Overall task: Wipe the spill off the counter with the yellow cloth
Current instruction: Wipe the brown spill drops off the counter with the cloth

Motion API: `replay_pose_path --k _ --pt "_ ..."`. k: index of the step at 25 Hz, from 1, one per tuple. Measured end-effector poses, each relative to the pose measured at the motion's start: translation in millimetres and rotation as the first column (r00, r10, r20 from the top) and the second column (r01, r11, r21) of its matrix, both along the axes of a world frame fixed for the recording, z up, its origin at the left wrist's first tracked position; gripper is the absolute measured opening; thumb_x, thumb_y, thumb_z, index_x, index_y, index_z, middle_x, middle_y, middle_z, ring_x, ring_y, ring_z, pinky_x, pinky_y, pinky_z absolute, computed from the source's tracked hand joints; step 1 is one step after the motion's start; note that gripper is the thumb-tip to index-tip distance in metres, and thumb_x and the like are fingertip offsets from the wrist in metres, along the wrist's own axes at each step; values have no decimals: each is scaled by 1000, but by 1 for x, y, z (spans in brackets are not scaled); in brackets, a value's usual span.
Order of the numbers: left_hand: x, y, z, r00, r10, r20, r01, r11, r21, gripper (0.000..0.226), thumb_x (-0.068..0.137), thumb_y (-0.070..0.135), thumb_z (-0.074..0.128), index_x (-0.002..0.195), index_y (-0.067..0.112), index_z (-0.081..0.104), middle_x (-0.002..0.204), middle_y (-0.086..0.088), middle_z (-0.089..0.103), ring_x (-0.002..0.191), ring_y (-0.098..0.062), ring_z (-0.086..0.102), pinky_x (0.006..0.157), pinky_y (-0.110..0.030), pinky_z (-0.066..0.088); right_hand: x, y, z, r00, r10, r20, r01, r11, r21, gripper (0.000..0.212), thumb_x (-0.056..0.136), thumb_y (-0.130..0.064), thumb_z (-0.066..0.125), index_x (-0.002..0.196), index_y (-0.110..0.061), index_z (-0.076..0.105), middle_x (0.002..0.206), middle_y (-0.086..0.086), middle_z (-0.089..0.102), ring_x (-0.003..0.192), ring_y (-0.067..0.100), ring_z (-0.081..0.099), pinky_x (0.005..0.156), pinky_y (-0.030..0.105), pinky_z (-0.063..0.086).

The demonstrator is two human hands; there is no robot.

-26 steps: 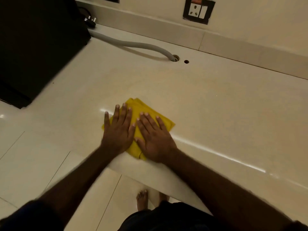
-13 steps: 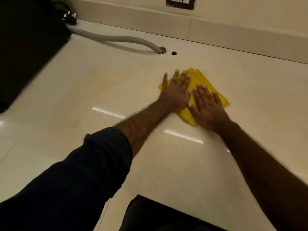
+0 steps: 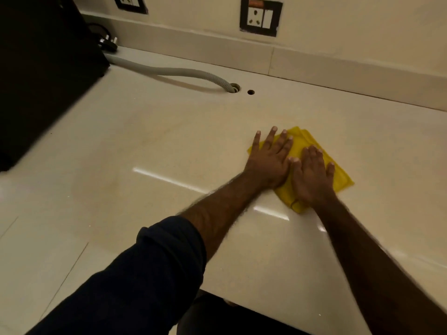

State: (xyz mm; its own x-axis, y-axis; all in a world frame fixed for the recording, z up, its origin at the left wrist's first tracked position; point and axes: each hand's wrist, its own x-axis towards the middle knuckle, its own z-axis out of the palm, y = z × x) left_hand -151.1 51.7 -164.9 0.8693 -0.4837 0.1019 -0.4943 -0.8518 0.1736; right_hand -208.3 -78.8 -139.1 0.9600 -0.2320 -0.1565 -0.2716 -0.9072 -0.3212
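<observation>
A folded yellow cloth (image 3: 342, 180) lies on the glossy cream counter (image 3: 169, 131), right of centre. My left hand (image 3: 268, 163) and my right hand (image 3: 312, 180) press flat on it side by side with the fingers spread, pinning it to the surface. The hands cover most of the cloth; its far corner, right edge and near corner stick out. I cannot make out a distinct spill, only faint streaks on the counter to the left of the cloth.
A large black appliance (image 3: 43, 68) stands at the left. A grey ribbed hose (image 3: 169, 72) runs from it into a counter hole (image 3: 234, 88), beside a smaller hole (image 3: 251, 92). A wall socket (image 3: 261, 16) is above the backsplash. Floor tiles (image 3: 36, 262) show past the counter's near edge.
Both hands slid the cloth from the counter's near edge away toward the wall and to the right. My view has also shifted, bringing the sockets into sight.
</observation>
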Motion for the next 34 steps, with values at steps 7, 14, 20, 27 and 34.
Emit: replay_pose_path --k 7,14,20,27,34 --pt "-39 162 6 940 341 20 -341 935 96 62 104 38 30 160 10 33 173 -12 17 161 -39 6 127 -66 5 21 131 -9 811 582 61 -562 804 -197 65 113 -43 21 168 -7 16 177 15 11 166 30 3 133 53 -2" --pt "-159 245 9 956 277 98 -287 952 107 57 104 26 31 147 -6 49 165 -24 31 157 -41 21 126 -64 18 -53 170 -18 568 815 115 -785 578 -223 67 109 -49 28 166 -14 27 177 8 23 166 24 14 133 55 9" --pt "-123 218 27 993 107 -49 -104 993 55 65 102 34 22 158 1 32 167 -19 30 157 -38 25 128 -57 23 -41 150 -10 625 772 113 -745 633 -209 66 110 -48 31 166 -14 28 176 5 25 165 20 15 133 51 10" --pt "-44 103 14 992 -126 -16 127 987 103 64 105 38 27 154 1 42 163 -20 39 153 -37 34 124 -55 32 -18 32 -1 824 566 25 -543 801 -254 67 110 -50 29 168 -17 22 178 4 15 166 22 10 133 51 9" --pt "-94 20 2 932 -362 -3 361 930 64 63 108 41 25 160 6 31 169 -15 26 159 -31 19 129 -52 20 -122 -35 -1 946 322 37 -304 923 -236 72 107 -53 17 167 -14 23 177 5 17 166 24 10 133 55 11"
